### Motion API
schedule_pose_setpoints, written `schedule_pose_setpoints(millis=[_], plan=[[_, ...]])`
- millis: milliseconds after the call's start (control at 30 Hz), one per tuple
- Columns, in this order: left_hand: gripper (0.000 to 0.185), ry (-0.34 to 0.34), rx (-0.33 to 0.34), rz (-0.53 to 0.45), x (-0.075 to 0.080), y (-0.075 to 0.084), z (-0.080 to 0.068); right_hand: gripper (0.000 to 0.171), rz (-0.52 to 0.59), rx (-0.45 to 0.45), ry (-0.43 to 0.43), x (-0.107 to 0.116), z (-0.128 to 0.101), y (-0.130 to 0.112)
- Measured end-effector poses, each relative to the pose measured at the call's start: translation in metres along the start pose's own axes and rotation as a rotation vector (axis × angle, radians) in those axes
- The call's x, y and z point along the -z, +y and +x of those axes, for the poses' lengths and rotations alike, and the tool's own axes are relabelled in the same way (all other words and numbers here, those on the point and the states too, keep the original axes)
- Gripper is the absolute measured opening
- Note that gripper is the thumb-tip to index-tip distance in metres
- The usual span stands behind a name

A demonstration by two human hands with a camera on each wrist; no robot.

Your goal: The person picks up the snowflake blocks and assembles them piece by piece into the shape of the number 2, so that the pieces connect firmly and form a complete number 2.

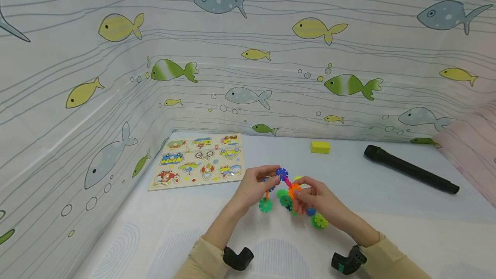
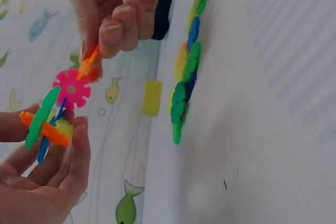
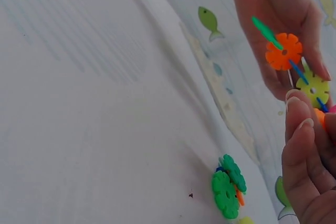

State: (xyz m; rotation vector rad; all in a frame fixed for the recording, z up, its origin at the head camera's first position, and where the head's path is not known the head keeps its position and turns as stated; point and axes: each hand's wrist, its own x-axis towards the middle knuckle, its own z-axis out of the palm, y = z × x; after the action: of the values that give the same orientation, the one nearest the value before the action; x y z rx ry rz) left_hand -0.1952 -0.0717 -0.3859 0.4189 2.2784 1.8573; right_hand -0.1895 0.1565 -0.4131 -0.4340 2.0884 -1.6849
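Note:
Between fingers and thumb, my left hand (image 1: 256, 186) holds a small chain of notched plastic flower discs. In the left wrist view it has a green disc (image 2: 43, 117), an orange disc, blue discs, a yellow one and a pink disc (image 2: 73, 88) at its far end. My right hand (image 1: 319, 196) pinches an orange flower disc (image 1: 294, 190), which meets the pink disc's edge; whether they interlock I cannot tell. Below the hands, several loose or joined discs lie on the table, among them a green disc (image 3: 225, 194) and a yellow-green disc (image 1: 320, 221).
A wooden puzzle board (image 1: 198, 162) with vehicle pictures lies at the back left. Behind the hands sits a yellow block (image 1: 320, 147). A black microphone-shaped stick (image 1: 410, 169) lies at the right. A fish-patterned curtain (image 1: 286, 72) bounds the table's back and sides.

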Motion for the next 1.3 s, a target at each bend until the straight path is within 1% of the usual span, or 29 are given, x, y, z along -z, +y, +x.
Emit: schedule_pose_setpoints(millis=[267,400,600,833,967,1100,1167,1300], plan=[[0.038,0.005,-0.007,0.002,0.0003,-0.0004,-0.0007,0.037,0.035,0.061,0.073,0.0006,0.0008,0.0014],[0.037,0.024,-0.004,0.006,0.0004,-0.0013,-0.001,0.041,0.051,0.063,0.104,0.0003,0.0004,0.0017],[0.036,0.029,0.014,0.007,-0.0004,-0.0039,-0.0008,0.048,0.082,0.065,0.133,-0.0021,0.0007,0.004],[0.036,0.045,0.024,0.027,0.001,-0.0009,-0.0017,0.049,0.104,0.088,0.143,-0.0051,0.0014,0.0044],[0.036,0.053,0.02,0.034,0.0009,-0.0004,-0.0017,0.05,0.099,0.084,0.138,-0.0055,0.002,0.005],[0.037,0.049,0.027,0.024,0.0007,-0.0009,-0.0002,0.051,0.069,0.074,0.143,-0.0047,0.0022,0.0054],[0.038,0.05,0.029,0.012,0.0009,-0.0009,0.0006,0.051,0.051,0.067,0.159,-0.004,0.0018,0.0049],[0.039,0.062,0.027,-0.009,0.0015,-0.0016,0.0017,0.049,0.033,0.059,0.219,-0.0032,0.0008,0.0036]])
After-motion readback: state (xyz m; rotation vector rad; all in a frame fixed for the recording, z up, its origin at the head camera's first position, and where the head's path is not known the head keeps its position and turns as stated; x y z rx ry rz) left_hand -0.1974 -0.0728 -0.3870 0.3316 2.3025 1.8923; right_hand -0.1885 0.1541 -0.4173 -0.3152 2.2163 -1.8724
